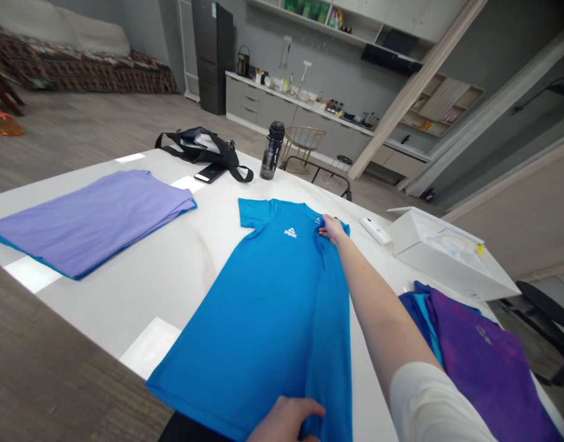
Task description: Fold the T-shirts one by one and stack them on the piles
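Observation:
A bright blue T-shirt [267, 307] with a small white logo lies flat on the white table [171, 270], its collar pointing away from me. My right hand [333, 229] reaches far out and pinches the fabric at the collar and right shoulder. My left hand [286, 420] grips the shirt's near hem at the bottom of the view. The shirt's right side is folded in over the body along a long crease.
A folded lilac shirt [92, 218] lies at the left. A pile of purple and blue clothes [479, 356] sits at the right, behind it a white box [442, 252] and a remote [375, 231]. Far side: a black bag [201, 147], phone [208, 174], dark bottle [272, 150].

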Available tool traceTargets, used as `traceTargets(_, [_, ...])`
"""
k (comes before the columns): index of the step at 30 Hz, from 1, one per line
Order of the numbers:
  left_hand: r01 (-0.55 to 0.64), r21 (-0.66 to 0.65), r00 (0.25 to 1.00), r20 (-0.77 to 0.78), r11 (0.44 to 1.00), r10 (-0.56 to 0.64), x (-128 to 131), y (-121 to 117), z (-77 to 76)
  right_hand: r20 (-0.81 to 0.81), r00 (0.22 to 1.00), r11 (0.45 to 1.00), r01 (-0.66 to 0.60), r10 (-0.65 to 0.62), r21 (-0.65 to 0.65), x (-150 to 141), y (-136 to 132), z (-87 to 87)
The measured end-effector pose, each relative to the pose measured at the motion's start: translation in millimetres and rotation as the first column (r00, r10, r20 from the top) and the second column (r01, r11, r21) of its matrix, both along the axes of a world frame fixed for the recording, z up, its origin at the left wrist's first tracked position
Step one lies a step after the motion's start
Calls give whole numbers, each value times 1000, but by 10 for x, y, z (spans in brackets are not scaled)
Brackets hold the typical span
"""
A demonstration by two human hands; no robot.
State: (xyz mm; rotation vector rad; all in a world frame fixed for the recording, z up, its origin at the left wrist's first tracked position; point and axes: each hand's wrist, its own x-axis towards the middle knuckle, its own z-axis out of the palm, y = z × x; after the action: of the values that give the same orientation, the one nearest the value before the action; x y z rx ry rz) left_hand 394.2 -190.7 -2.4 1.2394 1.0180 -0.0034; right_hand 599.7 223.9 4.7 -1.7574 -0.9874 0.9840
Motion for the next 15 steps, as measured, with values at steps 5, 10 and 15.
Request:
traceTargets(5, [56,12,998,-40,998,-56,31,60,136,335,942,975,-81,7,208,23,-188,-57])
traceTargets(10, [121,39,990,-76,992,-117,-91,7,254,567,817,945,-97,-104,314,288,-465,5])
traceTargets(15, [93,397,987,-159,913,-31,-402,200,415,641,760,952,-101,-113,288,585,-809,-15])
